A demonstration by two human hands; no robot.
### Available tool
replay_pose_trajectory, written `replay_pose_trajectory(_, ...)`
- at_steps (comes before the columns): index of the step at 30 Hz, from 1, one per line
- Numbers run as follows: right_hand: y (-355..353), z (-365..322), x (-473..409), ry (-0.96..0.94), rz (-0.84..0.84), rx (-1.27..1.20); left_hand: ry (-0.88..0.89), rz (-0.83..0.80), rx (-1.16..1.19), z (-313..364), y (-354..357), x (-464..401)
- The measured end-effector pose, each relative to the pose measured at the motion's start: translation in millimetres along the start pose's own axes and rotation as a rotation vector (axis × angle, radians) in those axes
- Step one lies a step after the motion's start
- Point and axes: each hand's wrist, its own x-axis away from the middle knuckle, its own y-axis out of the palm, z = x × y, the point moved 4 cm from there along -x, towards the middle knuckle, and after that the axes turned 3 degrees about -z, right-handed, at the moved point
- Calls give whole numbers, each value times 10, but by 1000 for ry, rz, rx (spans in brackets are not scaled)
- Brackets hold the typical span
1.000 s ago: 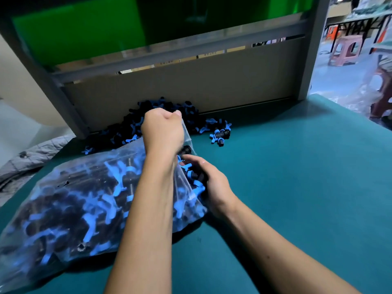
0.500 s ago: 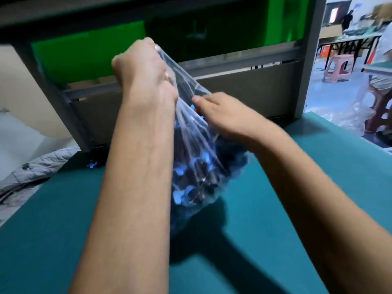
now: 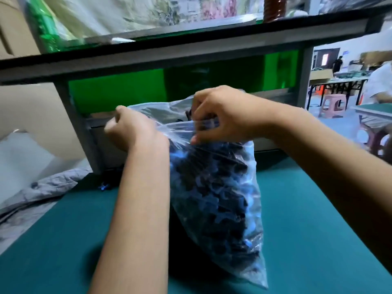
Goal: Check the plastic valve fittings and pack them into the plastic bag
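Plastic bag of valve fittings stands upright, mouth uppermost. Left hand and right hand pinch its rim.

Clear plastic bag upright on the table — full of black-and-blue valve fittings.

There is one view only, a wide-angle camera worn on the person's head. It looks forward and slightly down, close over both forearms, which run up from the bottom edge to the hands at mid-frame. The desk fills the lower half; a shelf crosses the top, its straight edges bowed by the lens. At right the view reaches far into the room.
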Motion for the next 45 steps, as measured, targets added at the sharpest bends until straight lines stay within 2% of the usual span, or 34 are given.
replay_pose_trajectory(3,-75,-55,136,-26,109,-46,135,-222,-212,53,5,-71)
replay_pose_trajectory(4,-130,-85,164,-32,155,-88,246,-312,-379,113,25,-96)
replay_pose_trajectory(5,-161,-98,188,-39,181,-126,379,-364,-648,167,44,-121)
replay_pose_trajectory(7,-195,-127,201,-37,180,-151,612,-311,-1196,278,128,-228)
replay_pose_trajectory(8,-196,-135,205,-17,161,-147,648,-303,-1341,330,201,-271)
replay_pose_trajectory(11,-226,-106,263,58,127,-193,537,-440,-1613,368,533,-471)
replay_pose_trajectory(14,-266,-48,357,84,47,-407,395,-821,-1825,231,781,-608)
replay_pose_trajectory(16,-300,1,401,79,-25,-382,341,-1015,-1754,134,852,-660)
replay_pose_trajectory(17,-318,38,422,92,-52,-332,335,-1029,-1656,100,877,-709)
replay_pose_trajectory(20,-402,185,492,166,-60,-156,365,-905,-1436,49,929,-882)
replay_pose_trajectory(25,-756,404,557,157,202,37,230,-634,-1139,88,845,-999)
replay_pose_trajectory(29,-971,886,732,191,372,196,119,-620,-823,374,878,-1028)
replay_pose_trajectory(31,-934,1138,783,275,397,232,100,-652,-765,500,878,-982)
replay_pose_trajectory(33,-743,1341,808,383,265,107,86,-722,-875,476,796,-877)
replay_pose_trajectory(34,-601,1385,822,433,198,-69,63,-760,-958,406,709,-835)
replay_pose_trajectory(36,-270,1412,858,559,183,-584,-19,-810,-1005,251,537,-814)
replay_pose_trajectory(38,-20,1426,839,629,304,-950,-93,-883,-857,152,455,-850)
replay_pose_trajectory(41,128,1444,767,751,551,-1224,-207,-1038,-526,153,398,-859)
replay_pose_trajectory(43,148,1473,747,800,681,-1325,-181,-1119,-472,141,353,-878)
replay_pose_trajectory(45,157,1474,746,740,693,-1233,-131,-1193,-465,98,317,-898)
